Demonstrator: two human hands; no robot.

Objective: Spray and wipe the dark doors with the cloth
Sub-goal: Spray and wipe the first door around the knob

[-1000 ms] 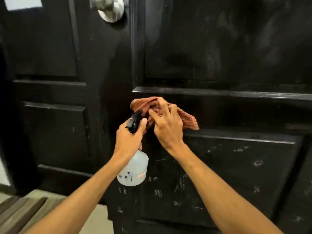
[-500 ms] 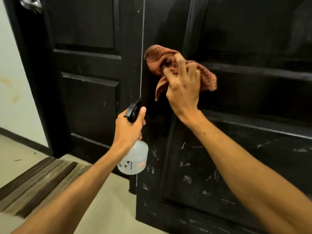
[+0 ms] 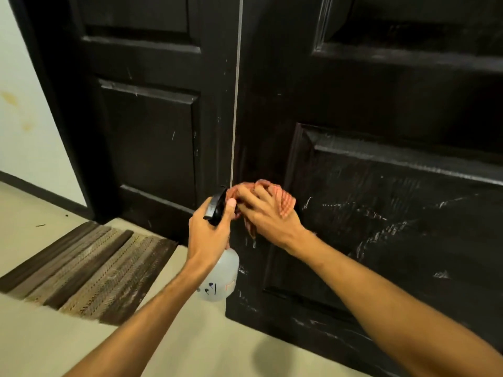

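The right hand (image 3: 268, 216) presses a reddish cloth (image 3: 283, 204) flat against the right door (image 3: 381, 213), low by its left edge. The left hand (image 3: 208, 235) grips a spray bottle (image 3: 220, 281) just beside it, over a striped mat (image 3: 89, 270)

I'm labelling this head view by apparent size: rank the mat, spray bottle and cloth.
1. Mat, by far the largest.
2. Spray bottle, partly hidden by the left hand.
3. Cloth, mostly covered by the right hand, so its rank is unsure.
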